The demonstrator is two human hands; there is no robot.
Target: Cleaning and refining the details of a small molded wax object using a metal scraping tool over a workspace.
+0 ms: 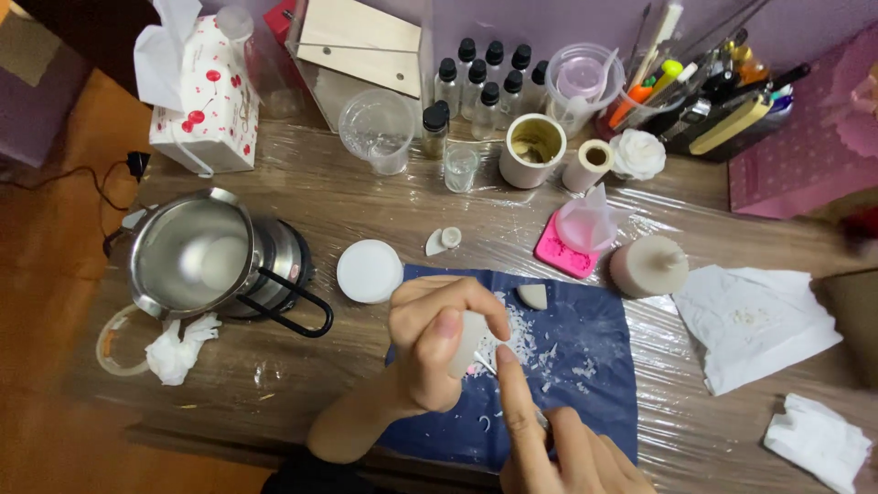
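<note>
Left hand [430,343] clenched around a small white wax piece [468,343] above the blue cloth [585,366]; right hand [558,439] gripping a thin blade, tip at the piece, shavings [530,343] strewn beneath.

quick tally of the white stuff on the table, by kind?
Tissue box: 1
Crumpled tissues: 3
Round lid: 1
Wax rose: 1
Wax chunks: 2
Wax piece held in left hand: 1
Total: 9
</note>
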